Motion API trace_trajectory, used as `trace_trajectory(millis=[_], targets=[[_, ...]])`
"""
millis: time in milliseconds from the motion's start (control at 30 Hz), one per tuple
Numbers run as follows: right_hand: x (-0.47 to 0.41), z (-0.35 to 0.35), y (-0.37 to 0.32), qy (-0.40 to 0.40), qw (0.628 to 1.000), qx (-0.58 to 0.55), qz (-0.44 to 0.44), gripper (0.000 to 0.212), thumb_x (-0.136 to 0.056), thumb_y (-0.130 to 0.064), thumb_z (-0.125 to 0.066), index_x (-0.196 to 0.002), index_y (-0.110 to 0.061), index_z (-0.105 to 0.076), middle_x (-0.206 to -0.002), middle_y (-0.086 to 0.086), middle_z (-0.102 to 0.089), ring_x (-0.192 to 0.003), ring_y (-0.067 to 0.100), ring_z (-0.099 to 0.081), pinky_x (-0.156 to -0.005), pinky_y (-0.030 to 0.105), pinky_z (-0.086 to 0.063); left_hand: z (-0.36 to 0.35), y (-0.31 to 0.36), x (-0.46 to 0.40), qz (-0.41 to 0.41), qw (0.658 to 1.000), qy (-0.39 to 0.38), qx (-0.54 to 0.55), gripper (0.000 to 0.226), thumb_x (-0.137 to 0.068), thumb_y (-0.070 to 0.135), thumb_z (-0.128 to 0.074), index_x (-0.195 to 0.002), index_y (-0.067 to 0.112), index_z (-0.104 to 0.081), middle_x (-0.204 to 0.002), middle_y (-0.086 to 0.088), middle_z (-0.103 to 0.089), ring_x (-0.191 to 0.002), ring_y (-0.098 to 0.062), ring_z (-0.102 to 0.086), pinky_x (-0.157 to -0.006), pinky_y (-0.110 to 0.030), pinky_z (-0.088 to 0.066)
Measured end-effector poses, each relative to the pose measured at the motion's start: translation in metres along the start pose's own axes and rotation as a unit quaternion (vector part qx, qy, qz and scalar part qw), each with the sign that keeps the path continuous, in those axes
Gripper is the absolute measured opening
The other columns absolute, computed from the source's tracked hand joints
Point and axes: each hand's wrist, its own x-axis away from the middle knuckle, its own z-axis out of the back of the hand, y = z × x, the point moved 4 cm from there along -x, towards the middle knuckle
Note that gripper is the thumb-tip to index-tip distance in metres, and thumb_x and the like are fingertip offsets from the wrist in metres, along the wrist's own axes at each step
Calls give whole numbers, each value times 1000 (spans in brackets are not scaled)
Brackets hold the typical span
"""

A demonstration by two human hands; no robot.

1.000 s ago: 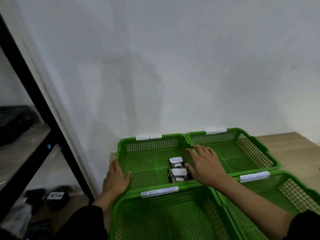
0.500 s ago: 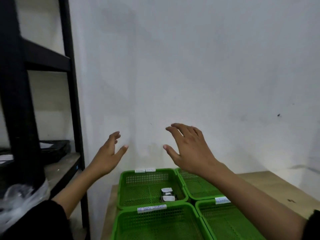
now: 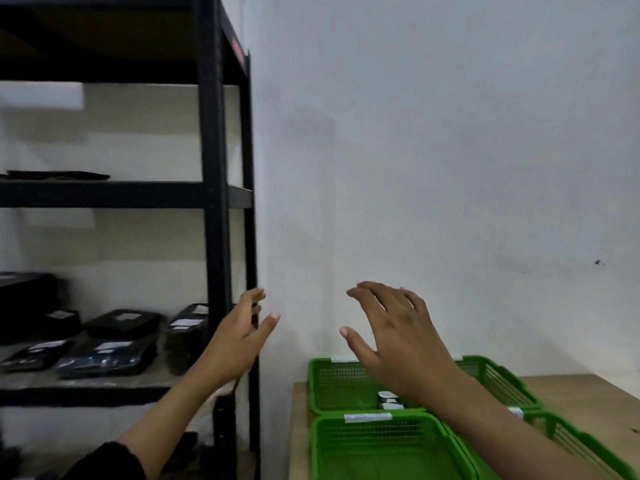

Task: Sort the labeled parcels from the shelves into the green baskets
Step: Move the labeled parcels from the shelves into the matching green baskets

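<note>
Two spread empty hands, left hand [image 3: 239, 337], right hand [image 3: 398, 341], parcels [image 3: 117, 344] left, green baskets [image 3: 346, 386] below.

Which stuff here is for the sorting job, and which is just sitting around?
For the job:
- parcels on the shelf
- green baskets
- sorted parcels in the far basket
- left hand and right hand, both holding nothing

Just there:
- table
- wall

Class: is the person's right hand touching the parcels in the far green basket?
Apart. The head view shows the right hand raised, open, above the parcels in the basket.
</note>
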Motion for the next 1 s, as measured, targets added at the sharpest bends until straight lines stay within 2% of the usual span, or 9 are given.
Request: trace_trajectory(millis=[267,400,567,633,867,1000], targets=[[-31,-18,-124,4,999,-27,35,55,-85,-53,-29,-129,-27,-48,-135,-6,-50,-125,13,-47,-111,40,-26,133,-38,27,-3,999,31,-30,50,-93,35,-48,-138,20,-33,-143,5,-42,-127,-9,-43,-105,-29,-37],[-60,-38,-205,19,997,-63,43,52,-85,-53,-29,-127,-27,-48,-132,-8,-50,-125,13,-46,-109,40,-30,205,-74,39,3,998,31,-55,47,-92,37,-48,-135,24,-34,-139,7,-45,-123,-9,-47,-102,-27,-38],[-96,-78,-305,-22,992,-106,70,63,-82,-58,-17,-136,-32,-35,-143,-13,-36,-134,8,-30,-114,34,-15,294,-121,42,-8,995,40,-87,43,-91,35,-50,-131,26,-37,-131,9,-50,-115,-6,-50,-94,-19,-38],[-108,-88,-330,-28,991,-114,68,63,-81,-59,-18,-136,-32,-35,-143,-13,-36,-134,8,-30,-115,34,-14,320,-133,35,-10,994,45,-98,41,-90,37,-49,-129,28,-38,-128,9,-51,-114,-5,-51,-95,-20,-40],[-175,-102,-352,-15,994,-89,64,51,-93,-52,-32,-139,-31,-30,-142,-12,-36,-132,7,-31,-116,33,-12,366,-153,-25,-48,992,67,-99,42,-91,38,-48,-130,25,-39,-122,9,-50,-112,-6,-50,-92,-22,-38],[-229,-100,-341,19,996,-72,55,50,-94,-51,-36,-139,-28,-31,-141,-9,-38,-131,9,-34,-115,34,-16,378,-152,-77,-86,989,83,-86,34,-91,36,-51,-122,25,-44,-115,5,-54,-108,-9,-54,-92,-28,-45]])
